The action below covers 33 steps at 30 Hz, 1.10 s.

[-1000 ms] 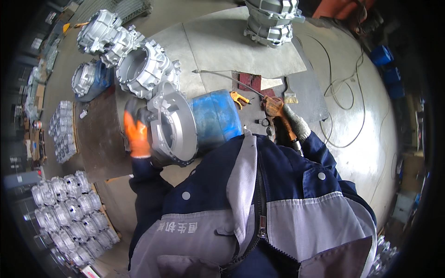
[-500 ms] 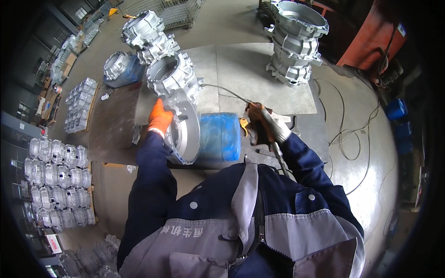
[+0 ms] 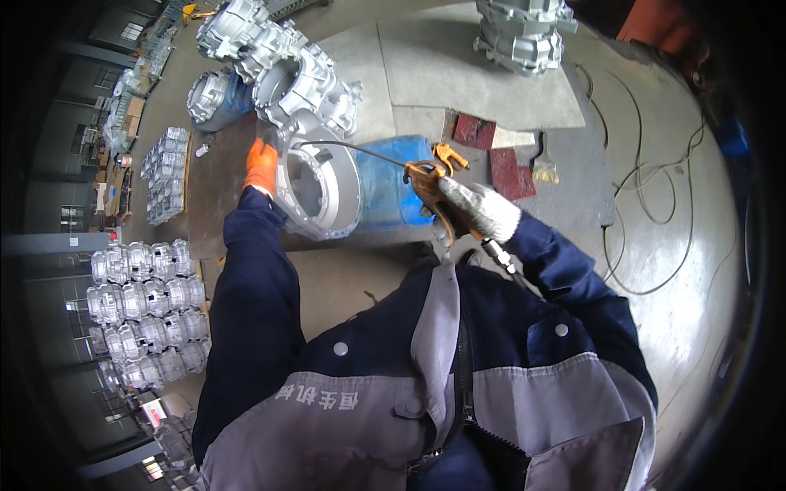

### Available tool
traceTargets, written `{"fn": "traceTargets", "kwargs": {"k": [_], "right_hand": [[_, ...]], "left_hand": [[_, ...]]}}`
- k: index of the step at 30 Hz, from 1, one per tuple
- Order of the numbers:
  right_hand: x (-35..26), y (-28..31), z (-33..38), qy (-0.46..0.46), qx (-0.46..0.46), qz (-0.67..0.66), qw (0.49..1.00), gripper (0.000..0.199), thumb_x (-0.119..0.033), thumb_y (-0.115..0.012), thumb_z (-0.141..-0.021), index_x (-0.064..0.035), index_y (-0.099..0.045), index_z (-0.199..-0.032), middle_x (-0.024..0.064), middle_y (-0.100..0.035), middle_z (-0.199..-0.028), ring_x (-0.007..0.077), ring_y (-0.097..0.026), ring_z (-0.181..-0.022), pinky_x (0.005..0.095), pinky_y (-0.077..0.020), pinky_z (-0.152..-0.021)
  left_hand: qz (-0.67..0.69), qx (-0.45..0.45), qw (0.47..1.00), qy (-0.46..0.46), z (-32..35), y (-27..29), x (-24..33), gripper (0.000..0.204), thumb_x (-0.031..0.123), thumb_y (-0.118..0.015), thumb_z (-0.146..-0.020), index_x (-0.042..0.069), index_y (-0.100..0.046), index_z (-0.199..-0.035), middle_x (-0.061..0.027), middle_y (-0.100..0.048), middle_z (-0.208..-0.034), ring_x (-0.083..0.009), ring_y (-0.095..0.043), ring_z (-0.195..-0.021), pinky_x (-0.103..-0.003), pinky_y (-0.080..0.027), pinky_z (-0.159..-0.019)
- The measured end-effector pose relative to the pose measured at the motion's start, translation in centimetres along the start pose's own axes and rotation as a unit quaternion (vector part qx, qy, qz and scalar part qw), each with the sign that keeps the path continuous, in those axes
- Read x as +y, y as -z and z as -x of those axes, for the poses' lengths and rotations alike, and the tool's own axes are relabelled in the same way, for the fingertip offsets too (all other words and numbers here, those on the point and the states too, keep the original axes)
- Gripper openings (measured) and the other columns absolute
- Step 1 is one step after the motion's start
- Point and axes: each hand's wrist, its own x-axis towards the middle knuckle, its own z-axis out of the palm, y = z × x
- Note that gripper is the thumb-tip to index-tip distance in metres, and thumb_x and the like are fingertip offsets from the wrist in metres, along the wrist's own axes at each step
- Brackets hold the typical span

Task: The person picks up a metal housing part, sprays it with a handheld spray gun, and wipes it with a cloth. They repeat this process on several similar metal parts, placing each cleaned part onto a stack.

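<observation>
In the head view, a person's right hand (image 3: 475, 206), pale-gloved, is gripping an orange-brown blow gun (image 3: 427, 186), its fingers wrapping round the handle while the long, thin nozzle (image 3: 356, 149) is reaching over a grey metal housing (image 3: 348, 192). The housing is standing on the worktop (image 3: 577, 180), just beside a blue container (image 3: 386, 182). At the housing's left edge, the orange-gloved left hand (image 3: 261, 167) is resting; whether its fingers are clenching, one cannot tell.

An orange air gun (image 3: 426, 182) extends its thin nozzle (image 3: 360, 149) over a tilted, silvery, open-ended metal housing (image 3: 345, 183).
</observation>
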Motion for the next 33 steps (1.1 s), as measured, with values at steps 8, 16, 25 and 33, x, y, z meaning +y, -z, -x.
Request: {"fn": "traceTargets", "kwargs": {"k": [8, 16, 25, 33], "right_hand": [[1.6, 0.3, 3.6, -0.028, -0.002, -0.046, 0.999, 0.059, -0.056, -0.049, -0.088, 0.0004, -0.064, -0.094, 0.0093, -0.063, -0.069, 0.0119, -0.061, -0.058, 0.0226, -0.0502, -0.052], [2.6, 2.3, 2.0, -0.134, -0.091, -0.115, 0.98, 0.055, -0.05, -0.05, -0.09, 0.0016, -0.055, -0.109, 0.0149, -0.064, -0.09, 0.0182, -0.066, -0.063, 0.0276, -0.0572, -0.054], [4.5, 2.5, 0.9, -0.128, -0.058, -0.016, 0.99, 0.056, -0.053, -0.05, -0.089, 0.0006, -0.06, -0.102, 0.01, -0.066, -0.077, 0.0143, -0.065, -0.058, 0.0253, -0.0557, -0.05], [4.1, 1.5, 0.3, -0.135, -0.047, -0.038, 0.989, 0.053, -0.05, -0.054, -0.089, 0.0, -0.061, -0.102, 0.0109, -0.067, -0.084, 0.0137, -0.066, -0.063, 0.0229, -0.0552, -0.052]], "left_hand": [[0.068, -0.179, 0.981, 0.0, 1.1, 3.2, 1.8, 0.078, 0.062, -0.05, -0.083, -0.003, -0.046, -0.125, -0.0228, -0.059, -0.108, -0.033, -0.055, -0.103, -0.036, -0.04, -0.086], [0.09, -0.111, 0.987, -0.073, 2.7, 3.3, 4.8, 0.055, 0.047, -0.054, -0.089, 0.0, -0.053, -0.117, -0.0179, -0.062, -0.106, -0.0292, -0.057, -0.098, -0.035, -0.042, -0.085], [0.004, -0.095, 0.995, -0.038, 2.8, 3.4, 5.3, 0.048, 0.041, -0.053, -0.089, 0.001, -0.054, -0.114, -0.0194, -0.063, -0.104, -0.0356, -0.058, -0.095, -0.038, -0.043, -0.082], [0.058, -0.102, 0.993, -0.03, 2.7, 3.1, 4.1, 0.051, 0.044, -0.055, -0.088, 0.001, -0.054, -0.114, -0.0191, -0.063, -0.104, -0.0342, -0.058, -0.096, -0.037, -0.043, -0.083]]}}
